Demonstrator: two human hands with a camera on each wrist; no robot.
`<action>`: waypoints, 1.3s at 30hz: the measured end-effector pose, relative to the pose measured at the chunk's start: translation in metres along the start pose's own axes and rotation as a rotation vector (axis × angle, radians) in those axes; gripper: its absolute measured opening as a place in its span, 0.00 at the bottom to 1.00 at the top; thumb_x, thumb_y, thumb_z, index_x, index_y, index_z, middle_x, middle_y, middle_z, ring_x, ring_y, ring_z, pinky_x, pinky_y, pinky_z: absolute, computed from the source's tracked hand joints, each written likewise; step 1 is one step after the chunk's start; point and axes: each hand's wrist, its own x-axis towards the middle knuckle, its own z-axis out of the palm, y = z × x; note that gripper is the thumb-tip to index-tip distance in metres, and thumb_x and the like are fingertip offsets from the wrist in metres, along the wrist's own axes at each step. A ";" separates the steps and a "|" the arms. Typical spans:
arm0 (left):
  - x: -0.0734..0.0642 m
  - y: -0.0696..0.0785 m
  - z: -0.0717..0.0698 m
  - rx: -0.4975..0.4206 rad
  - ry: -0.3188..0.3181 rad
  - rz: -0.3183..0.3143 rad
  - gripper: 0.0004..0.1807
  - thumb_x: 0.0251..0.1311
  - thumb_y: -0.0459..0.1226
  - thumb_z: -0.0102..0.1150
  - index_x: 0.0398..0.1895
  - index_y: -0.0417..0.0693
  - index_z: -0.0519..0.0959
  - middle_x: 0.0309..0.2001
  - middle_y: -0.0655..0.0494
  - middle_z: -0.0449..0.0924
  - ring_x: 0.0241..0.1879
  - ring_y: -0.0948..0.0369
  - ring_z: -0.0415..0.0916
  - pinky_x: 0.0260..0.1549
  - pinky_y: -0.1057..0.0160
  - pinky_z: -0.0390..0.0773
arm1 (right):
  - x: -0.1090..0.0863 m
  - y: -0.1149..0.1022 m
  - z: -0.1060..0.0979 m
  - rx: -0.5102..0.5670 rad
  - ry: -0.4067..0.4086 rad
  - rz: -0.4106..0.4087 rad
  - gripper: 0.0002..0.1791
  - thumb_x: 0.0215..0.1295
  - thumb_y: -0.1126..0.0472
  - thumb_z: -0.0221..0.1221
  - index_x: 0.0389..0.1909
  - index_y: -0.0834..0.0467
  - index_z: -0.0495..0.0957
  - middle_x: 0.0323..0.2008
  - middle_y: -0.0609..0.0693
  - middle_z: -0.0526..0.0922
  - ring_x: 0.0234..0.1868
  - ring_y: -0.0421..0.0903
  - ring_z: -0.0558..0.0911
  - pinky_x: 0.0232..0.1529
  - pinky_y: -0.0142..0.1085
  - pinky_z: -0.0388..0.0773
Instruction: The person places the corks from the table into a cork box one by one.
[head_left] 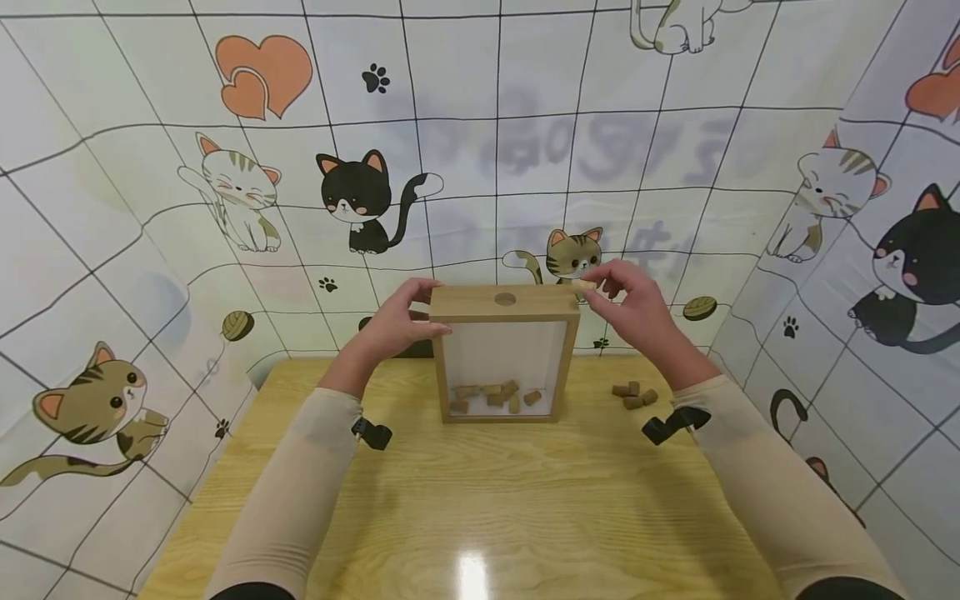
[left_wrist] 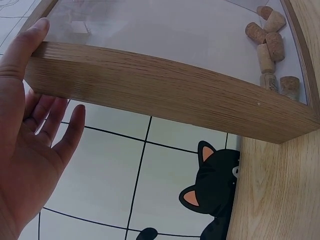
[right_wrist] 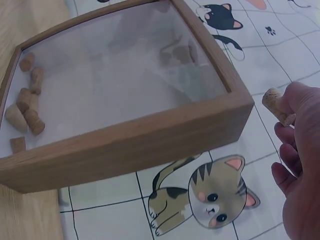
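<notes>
A wooden shadow box (head_left: 504,303) with a clear front stands upright on the table, a round hole (head_left: 505,298) in its top. Several corks (head_left: 495,400) lie along the bottom inside it. My left hand (head_left: 397,321) grips the box's top left corner, thumb (left_wrist: 35,37) at the front edge and fingers behind. Beside the top right corner, my right hand (head_left: 630,304) pinches a single cork (right_wrist: 274,104) between thumb and fingers. In the right wrist view that cork is apart from the frame.
A small group of loose corks (head_left: 633,395) lies on the wooden table (head_left: 465,492) to the right of the box. Behind stands a white gridded cloth backdrop (head_left: 457,167) printed with cartoon cats. Wrist straps with black camera mounts (head_left: 372,433) sit on both sleeves.
</notes>
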 end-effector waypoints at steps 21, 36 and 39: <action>0.000 0.001 0.001 -0.012 -0.006 -0.011 0.46 0.63 0.42 0.83 0.81 0.53 0.68 0.67 0.48 0.71 0.67 0.45 0.72 0.63 0.42 0.83 | 0.044 -0.034 0.032 0.025 -0.299 -0.050 0.09 0.78 0.63 0.69 0.55 0.59 0.86 0.39 0.52 0.80 0.35 0.50 0.75 0.36 0.38 0.74; -0.001 0.001 0.000 -0.035 -0.010 -0.015 0.45 0.63 0.41 0.83 0.80 0.53 0.69 0.67 0.46 0.71 0.63 0.43 0.77 0.60 0.43 0.84 | 0.059 -0.044 0.047 -0.051 -0.403 -0.090 0.11 0.78 0.61 0.69 0.56 0.57 0.85 0.44 0.50 0.81 0.38 0.49 0.76 0.41 0.45 0.77; -0.001 0.002 0.000 -0.032 -0.009 -0.015 0.45 0.63 0.41 0.83 0.80 0.53 0.69 0.67 0.46 0.71 0.63 0.43 0.77 0.60 0.43 0.85 | 0.060 -0.044 0.048 -0.066 -0.411 -0.088 0.11 0.78 0.61 0.69 0.56 0.57 0.85 0.44 0.50 0.80 0.38 0.49 0.76 0.40 0.45 0.76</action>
